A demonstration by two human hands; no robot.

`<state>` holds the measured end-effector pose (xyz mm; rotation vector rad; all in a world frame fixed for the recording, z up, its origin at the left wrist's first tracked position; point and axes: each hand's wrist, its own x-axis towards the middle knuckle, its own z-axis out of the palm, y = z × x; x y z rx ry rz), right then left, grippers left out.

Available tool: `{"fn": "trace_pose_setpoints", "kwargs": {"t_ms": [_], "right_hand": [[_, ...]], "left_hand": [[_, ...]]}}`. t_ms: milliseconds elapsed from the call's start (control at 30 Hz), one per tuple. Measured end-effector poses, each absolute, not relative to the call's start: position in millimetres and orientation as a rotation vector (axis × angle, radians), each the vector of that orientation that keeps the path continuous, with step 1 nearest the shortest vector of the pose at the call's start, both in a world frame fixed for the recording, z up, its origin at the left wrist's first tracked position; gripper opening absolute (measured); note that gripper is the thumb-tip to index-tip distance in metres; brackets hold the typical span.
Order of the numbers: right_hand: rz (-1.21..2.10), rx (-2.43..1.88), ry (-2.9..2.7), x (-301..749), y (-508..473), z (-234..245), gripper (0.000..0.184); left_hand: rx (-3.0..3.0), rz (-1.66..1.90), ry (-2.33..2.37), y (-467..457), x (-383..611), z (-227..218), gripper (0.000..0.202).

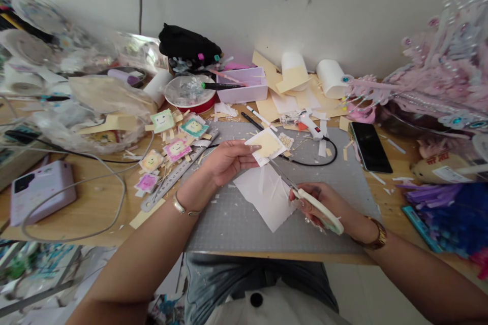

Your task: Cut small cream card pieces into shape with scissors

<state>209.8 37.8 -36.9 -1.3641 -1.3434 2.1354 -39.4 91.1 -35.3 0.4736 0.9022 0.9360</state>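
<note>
Over the right half of the grey mat, at the near edge of the table, the right hand curls round scissors. A white sheet lies mid-mat. Beyond it, the left hand pinches a cream-centred paper square, the blades at its near edge. A phone lies by the mat's far right corner, a lilac box farther back.

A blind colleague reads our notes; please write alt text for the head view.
A person's left hand holds a cream-and-white paper piece while the right hand holds scissors at its edge, above a grey cutting mat. Small squares with drawn faces and a metal ruler lie left, a phone right.
</note>
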Motion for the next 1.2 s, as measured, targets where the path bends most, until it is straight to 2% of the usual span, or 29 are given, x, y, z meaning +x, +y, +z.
{"fn": "trace_pose_setpoints", "kwargs": {"t_ms": [1200], "right_hand": [[2.111, -1.372, -1.345, 208.3, 38.3, -32.5, 0.038]], "left_hand": [[0.53, 0.934, 0.907, 91.5, -42.3, -34.6, 0.004]]}}
